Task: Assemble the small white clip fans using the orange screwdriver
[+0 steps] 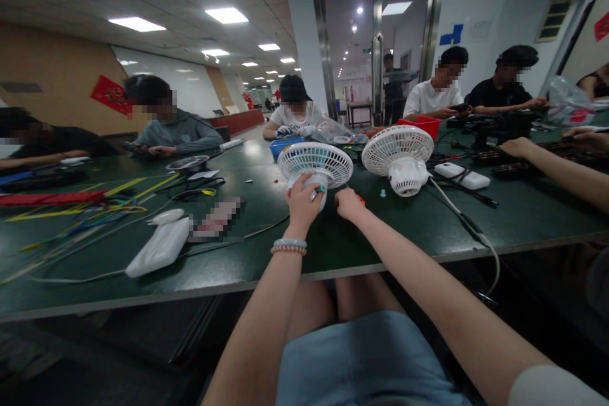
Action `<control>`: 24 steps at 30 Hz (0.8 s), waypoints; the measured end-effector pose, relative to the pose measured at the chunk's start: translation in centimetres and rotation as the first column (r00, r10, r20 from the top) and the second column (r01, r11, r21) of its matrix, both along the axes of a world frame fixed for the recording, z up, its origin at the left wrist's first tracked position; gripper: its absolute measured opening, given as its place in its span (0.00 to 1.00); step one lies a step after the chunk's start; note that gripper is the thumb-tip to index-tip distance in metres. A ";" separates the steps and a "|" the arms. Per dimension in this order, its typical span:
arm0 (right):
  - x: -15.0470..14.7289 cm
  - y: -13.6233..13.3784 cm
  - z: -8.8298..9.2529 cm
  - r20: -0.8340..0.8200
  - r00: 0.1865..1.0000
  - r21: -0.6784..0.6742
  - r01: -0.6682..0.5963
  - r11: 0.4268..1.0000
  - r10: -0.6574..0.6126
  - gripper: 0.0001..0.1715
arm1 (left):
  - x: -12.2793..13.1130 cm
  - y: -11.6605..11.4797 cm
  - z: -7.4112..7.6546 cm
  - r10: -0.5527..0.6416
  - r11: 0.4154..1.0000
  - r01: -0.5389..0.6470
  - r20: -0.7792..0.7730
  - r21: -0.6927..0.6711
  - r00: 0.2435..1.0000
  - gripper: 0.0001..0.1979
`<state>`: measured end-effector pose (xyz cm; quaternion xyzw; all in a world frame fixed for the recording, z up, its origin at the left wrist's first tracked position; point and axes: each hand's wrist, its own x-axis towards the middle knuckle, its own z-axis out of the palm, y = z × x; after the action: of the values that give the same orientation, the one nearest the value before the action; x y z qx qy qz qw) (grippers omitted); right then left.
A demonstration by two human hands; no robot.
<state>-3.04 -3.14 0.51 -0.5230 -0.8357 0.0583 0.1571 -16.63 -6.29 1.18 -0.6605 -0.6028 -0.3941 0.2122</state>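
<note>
L fan [316, 163] wht, teal showing thru grille [340, 168]; R fan [398, 151] wht; tbl [252, 254] dk grn; bin [428, 125] red.

so left hand [304, 202] is gripping the back of a white fan [339, 166] over a green table [266, 254], right hand [349, 204] curled just beside it with something orange [362, 201] poking out, another white fan [404, 168] sits further right

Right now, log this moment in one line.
left hand: holding white fan | right hand: curled, orange item beside it | second white fan: on table, to the right
</note>
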 end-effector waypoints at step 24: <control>0.0 -1.0 1.5 -0.451 0.861 0.351 -0.072 0.934 0.236 0.16 | 0.0 0.0 0.2 -0.010 1.000 0.010 0.010 -0.019 1.000 0.09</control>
<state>-3.01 -4.11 1.97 -0.3894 -0.8069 0.0630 0.4398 -16.66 -6.28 1.42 -0.6636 -0.6044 -0.3926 0.2008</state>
